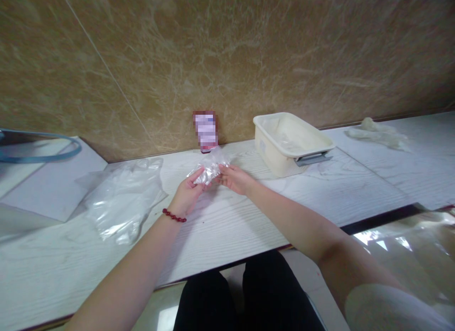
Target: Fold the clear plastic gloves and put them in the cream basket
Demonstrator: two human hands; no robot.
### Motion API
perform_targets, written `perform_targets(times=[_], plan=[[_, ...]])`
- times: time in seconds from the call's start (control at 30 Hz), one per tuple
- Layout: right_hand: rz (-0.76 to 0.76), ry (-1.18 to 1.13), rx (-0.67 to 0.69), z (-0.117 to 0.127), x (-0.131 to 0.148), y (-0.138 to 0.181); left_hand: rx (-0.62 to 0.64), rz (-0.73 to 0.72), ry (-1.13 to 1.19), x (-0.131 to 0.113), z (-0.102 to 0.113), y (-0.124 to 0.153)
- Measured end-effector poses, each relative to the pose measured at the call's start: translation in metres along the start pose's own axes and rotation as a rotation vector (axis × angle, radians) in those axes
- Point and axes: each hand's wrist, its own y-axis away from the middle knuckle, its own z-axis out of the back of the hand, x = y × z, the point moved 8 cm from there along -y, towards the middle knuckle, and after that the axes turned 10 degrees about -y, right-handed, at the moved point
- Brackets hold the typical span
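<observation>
Both my hands meet over the white wood-grain table [249, 217] and grip one small clear plastic bag [210, 167]. My left hand [187, 194], with a red bead bracelet at the wrist, pinches the bag's left side. My right hand [234, 178] pinches its right edge with closed fingers. The bag is crumpled and lifted a little off the table. What it holds, if anything, I cannot make out.
A pile of clear plastic bags [122, 198] lies to the left. A cream plastic tub [289, 141] stands at the right by the marble wall. A small blurred card [205, 130] leans on the wall. Crumpled plastic [377, 132] lies far right, and a blue strap [42, 148] far left.
</observation>
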Motion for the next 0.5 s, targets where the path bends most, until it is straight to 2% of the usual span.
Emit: perform_targets(times=[0.13,0.27,0.4,0.5], plan=[[0.001,0.115,-0.009,0.002,-0.005,-0.001,0.012,-0.085,-0.071,0.002,-0.008,0.001],[0.094,0.183,-0.101,0.013,0.002,-0.005,0.095,-0.088,-0.068,-0.003,-0.017,0.006],[0.130,0.289,-0.098,0.015,0.006,-0.008,0.066,-0.060,0.076,-0.011,-0.007,0.005],[0.090,0.377,-0.035,0.011,0.001,-0.009,0.039,0.048,0.144,-0.003,0.005,-0.004]])
